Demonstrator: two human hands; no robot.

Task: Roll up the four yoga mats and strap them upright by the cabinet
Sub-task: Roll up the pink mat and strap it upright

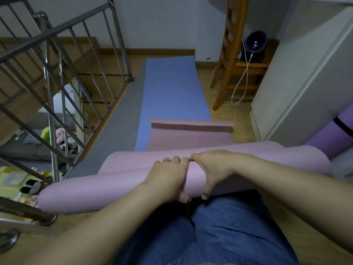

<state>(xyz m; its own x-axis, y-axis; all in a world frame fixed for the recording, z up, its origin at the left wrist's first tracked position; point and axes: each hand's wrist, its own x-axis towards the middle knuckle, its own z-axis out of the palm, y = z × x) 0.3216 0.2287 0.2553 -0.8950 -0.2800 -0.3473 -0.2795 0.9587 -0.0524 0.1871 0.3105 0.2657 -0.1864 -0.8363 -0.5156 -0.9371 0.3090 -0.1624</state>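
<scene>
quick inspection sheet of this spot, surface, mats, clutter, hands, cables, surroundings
surface: wooden floor, mats laid lengthwise on it.
job's things: pink mat partly rolled, its far end curled; blue mat flat beneath it; grey mat flat under the blue; purple mat already rolled, black strap on it, beside the cabinet.
clutter: nothing seen on the mats.
grippers: left hand and right hand both grip the pink roll at its middle.
cables: white cable hangs from the chair and loops onto the floor.
surroundings: stair railing on the left, stairwell below.

Matt foam pink mat (95,190); glossy metal railing (50,104)
</scene>
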